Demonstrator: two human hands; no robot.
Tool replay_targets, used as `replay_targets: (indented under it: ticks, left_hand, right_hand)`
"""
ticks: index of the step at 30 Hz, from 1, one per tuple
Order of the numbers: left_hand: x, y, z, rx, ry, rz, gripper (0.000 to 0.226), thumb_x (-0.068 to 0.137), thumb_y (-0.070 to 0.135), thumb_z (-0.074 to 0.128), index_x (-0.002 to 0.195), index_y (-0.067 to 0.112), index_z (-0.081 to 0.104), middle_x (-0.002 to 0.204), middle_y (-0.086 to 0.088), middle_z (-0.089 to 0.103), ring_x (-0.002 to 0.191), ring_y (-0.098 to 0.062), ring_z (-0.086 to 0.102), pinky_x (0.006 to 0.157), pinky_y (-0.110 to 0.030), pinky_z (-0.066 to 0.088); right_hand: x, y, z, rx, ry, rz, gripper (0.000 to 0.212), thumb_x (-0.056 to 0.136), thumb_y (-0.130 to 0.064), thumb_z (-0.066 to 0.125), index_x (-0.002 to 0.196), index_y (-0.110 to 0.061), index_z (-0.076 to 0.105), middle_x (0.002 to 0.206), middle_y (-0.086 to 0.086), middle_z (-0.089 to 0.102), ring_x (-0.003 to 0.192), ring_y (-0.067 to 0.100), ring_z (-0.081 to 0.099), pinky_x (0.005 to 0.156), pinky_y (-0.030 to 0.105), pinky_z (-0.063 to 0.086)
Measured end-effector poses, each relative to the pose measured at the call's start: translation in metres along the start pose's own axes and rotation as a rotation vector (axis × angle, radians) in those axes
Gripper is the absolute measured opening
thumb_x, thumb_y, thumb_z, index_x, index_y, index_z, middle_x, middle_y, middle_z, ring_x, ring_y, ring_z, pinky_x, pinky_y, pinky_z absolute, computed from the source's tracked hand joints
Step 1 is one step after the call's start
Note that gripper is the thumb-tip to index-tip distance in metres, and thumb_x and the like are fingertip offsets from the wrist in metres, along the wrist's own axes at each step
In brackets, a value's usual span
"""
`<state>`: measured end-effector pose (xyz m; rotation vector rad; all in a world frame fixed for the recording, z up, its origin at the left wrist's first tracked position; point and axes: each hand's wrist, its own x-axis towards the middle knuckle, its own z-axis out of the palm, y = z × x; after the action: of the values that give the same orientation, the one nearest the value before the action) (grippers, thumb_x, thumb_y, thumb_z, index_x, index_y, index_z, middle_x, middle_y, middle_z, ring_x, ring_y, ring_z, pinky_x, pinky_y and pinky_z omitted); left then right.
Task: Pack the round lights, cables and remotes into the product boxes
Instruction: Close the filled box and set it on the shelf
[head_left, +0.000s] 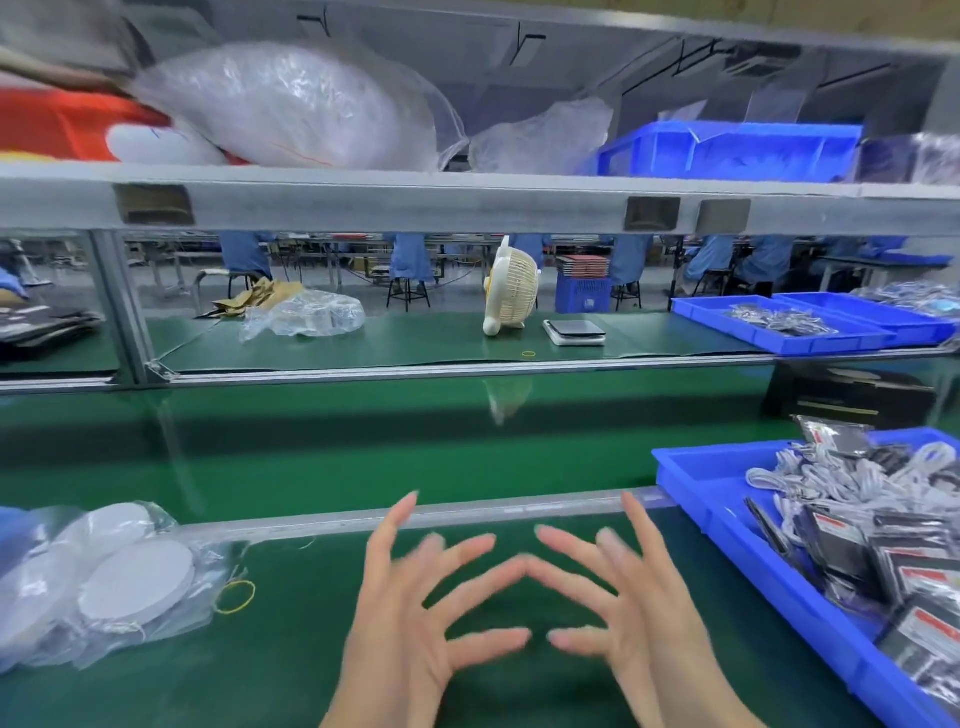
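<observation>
**Nothing yet in hand, parts on either side**

Plainly, the round lights (132, 582) lie as a stack of white discs in a clear plastic bag at the left of the green bench (291, 649), well apart from both hands. The cables (831, 483), white and coiled, fill the far part of the blue bin (727, 519) on the right; dark bagged packets (904, 561) with red-and-white labels lie nearer in the same bin, probably the remotes, though I cannot tell for sure.

The left hand (410, 618) and right hand (628, 608) hover over the bench in the middle, fingers spread wide and tips almost meeting, gripping nothing. Motion blur softens them.

My judgement: this is a gap between steps, with no packing under way. A dark box (847, 397) sits behind the bin on the belt; whether it is a product box I cannot say. The next move calls for a reach to one side, left for a light or right for a cable, and for a box to be brought within reach.

A yellow rubber band (236, 596) lies beside the bag of lights. Beyond the rail, a small cream fan (511, 286), a scale (574, 331) and crumpled plastic (306, 314) sit on the far shelf. The bag's loose folds could hinder drawing out a single disc.
</observation>
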<state>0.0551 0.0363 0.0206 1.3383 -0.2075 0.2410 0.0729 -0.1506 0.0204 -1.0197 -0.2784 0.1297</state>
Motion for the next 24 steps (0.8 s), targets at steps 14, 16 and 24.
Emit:
replay_targets:
  ticks: [14,16,24]
  left_hand:
    - [-0.003,-0.036,-0.038,1.27,-0.325,0.422,0.045,0.078,0.048,0.062,0.053,0.021,0.036,0.049,0.009,0.039,0.045,-0.005,0.033,0.047,-0.011,0.03]
    - [-0.003,-0.038,-0.04,1.266,-0.326,0.407,0.045,0.081,0.05,0.06,0.055,0.022,0.036,0.049,0.012,0.034,0.046,-0.003,0.031,0.049,-0.011,0.027]
    - [-0.004,-0.043,-0.039,1.318,-0.319,0.345,0.048,0.082,0.062,0.042,0.059,0.02,0.039,0.052,0.009,0.042,0.054,-0.007,0.04,0.057,-0.013,0.029]
  right_hand:
    - [0.006,-0.022,-0.015,-1.683,-0.107,-1.423,0.031,0.078,-0.036,0.071,0.054,-0.021,0.06,0.11,-0.007,0.058,0.097,0.019,0.049,0.092,0.037,0.03]
    - [0.003,-0.026,-0.011,-1.685,-0.18,-1.481,0.019,0.079,-0.036,0.071,0.064,-0.024,0.068,0.14,-0.007,0.05,0.127,0.02,0.044,0.11,0.049,0.022]
    - [-0.006,-0.024,-0.005,-0.718,-0.489,-0.434,0.107,0.087,-0.02,0.072,0.145,-0.06,-0.009,0.164,-0.003,0.008,0.122,0.037,0.058,0.068,0.041,0.062]
